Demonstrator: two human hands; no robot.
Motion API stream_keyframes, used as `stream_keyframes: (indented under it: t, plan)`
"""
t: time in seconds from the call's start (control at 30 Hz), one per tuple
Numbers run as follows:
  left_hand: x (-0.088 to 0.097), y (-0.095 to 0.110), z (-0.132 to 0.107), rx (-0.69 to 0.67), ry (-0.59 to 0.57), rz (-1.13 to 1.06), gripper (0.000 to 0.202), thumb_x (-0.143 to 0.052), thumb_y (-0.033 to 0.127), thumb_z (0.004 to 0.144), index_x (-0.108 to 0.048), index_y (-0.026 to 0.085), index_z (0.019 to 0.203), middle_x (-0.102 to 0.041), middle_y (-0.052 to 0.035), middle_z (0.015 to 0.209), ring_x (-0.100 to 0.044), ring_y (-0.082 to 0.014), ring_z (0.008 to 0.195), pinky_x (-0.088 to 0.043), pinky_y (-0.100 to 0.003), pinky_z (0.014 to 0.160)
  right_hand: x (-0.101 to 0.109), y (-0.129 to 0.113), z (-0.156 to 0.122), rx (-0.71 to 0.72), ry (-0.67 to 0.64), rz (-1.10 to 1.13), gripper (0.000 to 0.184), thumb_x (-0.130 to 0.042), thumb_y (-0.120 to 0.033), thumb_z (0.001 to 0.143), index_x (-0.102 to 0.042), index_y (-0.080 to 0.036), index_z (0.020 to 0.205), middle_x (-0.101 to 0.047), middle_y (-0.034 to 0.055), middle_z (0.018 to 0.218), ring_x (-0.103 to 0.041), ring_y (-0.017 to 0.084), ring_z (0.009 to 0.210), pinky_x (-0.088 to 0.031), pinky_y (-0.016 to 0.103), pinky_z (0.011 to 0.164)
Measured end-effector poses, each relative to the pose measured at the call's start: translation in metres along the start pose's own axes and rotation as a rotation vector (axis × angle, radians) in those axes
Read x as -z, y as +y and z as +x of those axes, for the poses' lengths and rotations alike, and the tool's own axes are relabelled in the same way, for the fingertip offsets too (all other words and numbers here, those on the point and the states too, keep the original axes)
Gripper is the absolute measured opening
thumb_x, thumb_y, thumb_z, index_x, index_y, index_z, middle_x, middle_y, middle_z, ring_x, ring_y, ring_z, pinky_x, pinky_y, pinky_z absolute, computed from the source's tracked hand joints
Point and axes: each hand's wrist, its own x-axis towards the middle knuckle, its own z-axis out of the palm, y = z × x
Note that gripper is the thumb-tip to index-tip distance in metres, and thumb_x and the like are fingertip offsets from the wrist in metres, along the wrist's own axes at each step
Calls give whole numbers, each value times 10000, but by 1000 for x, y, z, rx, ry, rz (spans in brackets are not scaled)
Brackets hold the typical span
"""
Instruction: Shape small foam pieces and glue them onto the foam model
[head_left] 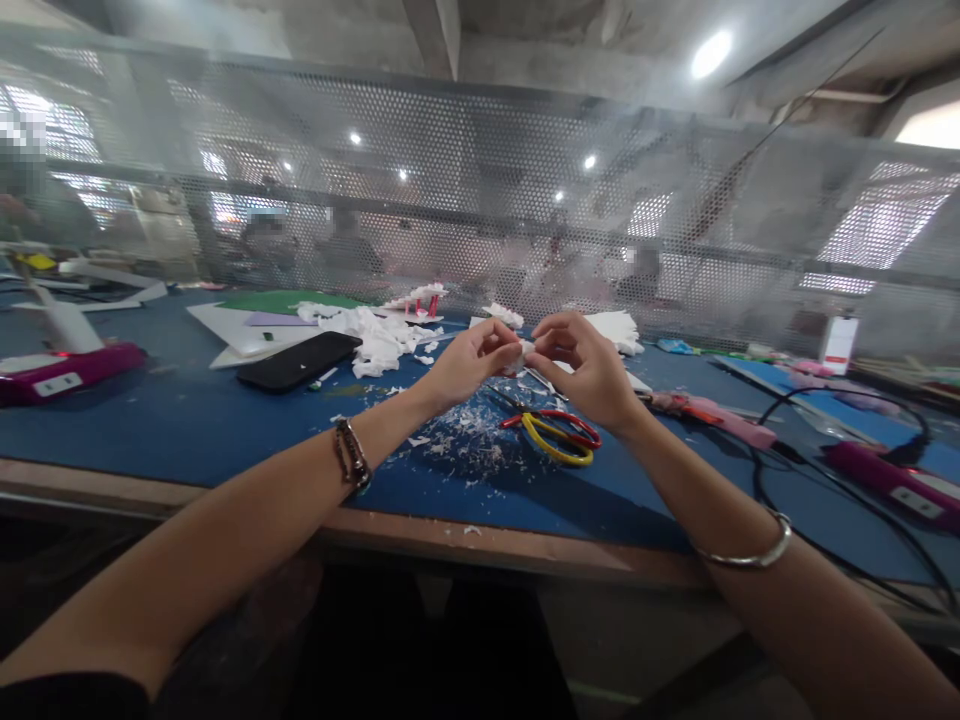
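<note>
Both my hands meet above the blue table (187, 420). My left hand (469, 362) and my right hand (585, 368) pinch a small white foam piece (523, 352) between their fingertips. Right below them lie two pairs of scissors, one with yellow handles (556, 445) and one with red handles (574, 422). White foam shavings (469, 445) are scattered on the table under my hands. A dark beaded bracelet sits on my left wrist, a silver bangle on my right forearm.
A black phone (300, 361) lies left of a heap of white foam scraps (379, 338). Magenta tools (64, 372) (892, 482) with black cables (780, 500) lie at both sides. A perforated metal screen (480, 200) stands behind; people sit beyond it.
</note>
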Motion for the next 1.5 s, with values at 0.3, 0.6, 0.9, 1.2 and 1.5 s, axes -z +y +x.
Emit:
stream_keyframes:
  t: [0.3, 0.6, 0.9, 1.2, 1.5]
  plan:
    - [0, -4, 2, 21, 18, -131, 95, -478, 164, 740, -414, 161, 671, -416, 58, 532, -394, -42, 493, -383, -203, 572, 2, 4, 0, 191, -12, -279, 142, -501, -160, 726, -549, -201, 853, -603, -6, 768, -559, 84, 682, -468, 221, 645]
    - [0, -7, 3, 95, 13, -197, 121, -469, 152, 751, -412, 166, 646, -440, 47, 556, -425, -47, 520, -402, -210, 597, 5, -1, 1, 360, 73, -511, 90, -496, -159, 752, -575, -196, 776, -624, 12, 735, -559, 99, 688, -453, 240, 643]
    - [0, -8, 2, 21, 15, -73, 104, -466, 150, 751, -405, 170, 668, -470, 43, 547, -458, -54, 506, -400, -214, 567, 2, 0, 1, 387, 91, -578, 78, -463, -160, 775, -532, -184, 745, -593, 20, 705, -541, 108, 687, -441, 243, 650]
    - [-3, -11, 0, -375, 95, 181, 57, -487, 179, 724, -445, 159, 690, -483, 3, 710, -469, -64, 604, -413, -207, 599, -8, 1, 0, 59, 121, -227, 30, -463, -160, 723, -473, -188, 715, -544, -10, 683, -520, 81, 617, -468, 223, 606]
    - [-4, -1, -5, -296, 63, 170, 123, -568, 222, 678, -501, 168, 766, -519, -30, 822, -508, -114, 788, -424, -227, 715, -12, 1, -2, 9, 192, -64, 65, -488, -175, 692, -436, -199, 721, -501, -30, 669, -508, 73, 625, -464, 223, 608]
